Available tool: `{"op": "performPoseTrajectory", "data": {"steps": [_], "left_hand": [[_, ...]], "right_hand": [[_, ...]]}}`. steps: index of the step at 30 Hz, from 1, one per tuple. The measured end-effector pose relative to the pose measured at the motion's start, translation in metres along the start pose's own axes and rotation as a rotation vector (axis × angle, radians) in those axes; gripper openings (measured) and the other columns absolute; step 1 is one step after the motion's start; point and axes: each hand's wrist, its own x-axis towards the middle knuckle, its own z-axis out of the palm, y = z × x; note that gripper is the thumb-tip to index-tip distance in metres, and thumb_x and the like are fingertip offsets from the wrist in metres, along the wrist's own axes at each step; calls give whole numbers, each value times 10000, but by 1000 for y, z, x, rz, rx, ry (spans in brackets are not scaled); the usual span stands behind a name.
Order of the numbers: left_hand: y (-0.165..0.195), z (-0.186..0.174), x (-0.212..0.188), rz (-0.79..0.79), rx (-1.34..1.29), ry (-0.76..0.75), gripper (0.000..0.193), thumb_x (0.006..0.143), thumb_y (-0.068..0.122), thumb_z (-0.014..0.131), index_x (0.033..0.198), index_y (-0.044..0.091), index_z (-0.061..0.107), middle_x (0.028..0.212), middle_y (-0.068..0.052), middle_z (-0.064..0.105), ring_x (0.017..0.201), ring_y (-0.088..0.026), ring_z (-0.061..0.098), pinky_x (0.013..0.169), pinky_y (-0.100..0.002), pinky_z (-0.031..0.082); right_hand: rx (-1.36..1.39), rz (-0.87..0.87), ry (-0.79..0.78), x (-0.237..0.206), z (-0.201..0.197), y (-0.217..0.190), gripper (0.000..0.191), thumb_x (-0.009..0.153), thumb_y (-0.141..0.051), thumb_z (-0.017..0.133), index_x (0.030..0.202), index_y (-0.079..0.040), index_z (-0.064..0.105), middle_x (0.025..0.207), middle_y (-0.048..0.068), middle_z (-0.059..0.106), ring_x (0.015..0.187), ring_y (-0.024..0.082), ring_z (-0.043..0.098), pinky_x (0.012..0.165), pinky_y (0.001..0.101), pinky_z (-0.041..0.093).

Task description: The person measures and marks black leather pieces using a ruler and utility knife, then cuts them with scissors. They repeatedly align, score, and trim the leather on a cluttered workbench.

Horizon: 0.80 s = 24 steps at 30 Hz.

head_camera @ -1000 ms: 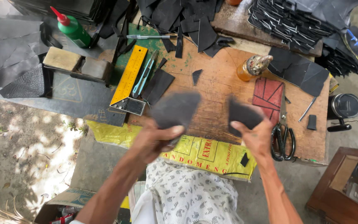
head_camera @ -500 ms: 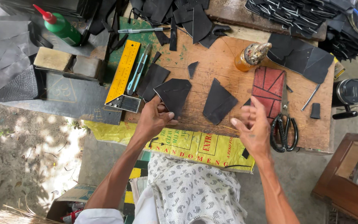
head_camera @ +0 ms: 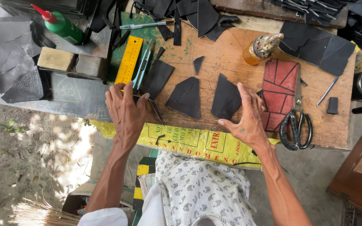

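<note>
A: What are the hands doing?

B: The left hand (head_camera: 125, 109) rests on the table's near left, fingers gripping a thin dark strip (head_camera: 156, 111) by the yellow ruler (head_camera: 129, 59). The right hand (head_camera: 248, 115) is spread open, fingertips on a black cut piece (head_camera: 226, 97).

A: How far along?

B: I'd say midway: two cut pieces lie flat side by side, the other (head_camera: 186, 97) between the hands, while uncut black sheets (head_camera: 321, 44) and scissors (head_camera: 296, 127) wait at the right.
</note>
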Motion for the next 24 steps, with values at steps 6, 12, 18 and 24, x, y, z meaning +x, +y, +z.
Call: {"op": "performPoseTrajectory", "data": {"steps": [6,12,18,24], "left_hand": [[-5,12,4,-31,31,-132,465,893,231,808,1249,-33,667,1040,-160,549,1003,-319,495,903,-486,394],[-9,11,15,26,53,-72,520,886,293,803,1191,-97,645,1095,-190,507,1017,-326,467,864,-480,374],[-13,16,30,-41,109,-162,426,856,327,798,1005,-48,659,1004,-192,488,946,-322,457,803,-479,349],[-22,13,35,-13,110,-160,357,867,295,783,964,-24,657,993,-182,492,946,-313,462,807,-480,361]], "right_hand": [[62,-10,-30,-5,-5,-1,1160,661,-273,919,1593,-31,272,1543,213,424,1445,386,354,1202,513,249],[54,-14,-11,-8,3,-15,1168,671,-272,923,1590,-18,249,1525,236,405,1433,396,343,1206,519,248],[13,-19,132,-2,2,-18,1032,744,-261,912,1563,5,343,1512,234,464,1415,397,399,1194,490,309],[48,95,145,-7,10,-20,846,841,-187,832,1566,-38,423,1486,151,564,1381,331,485,1189,432,386]]}}
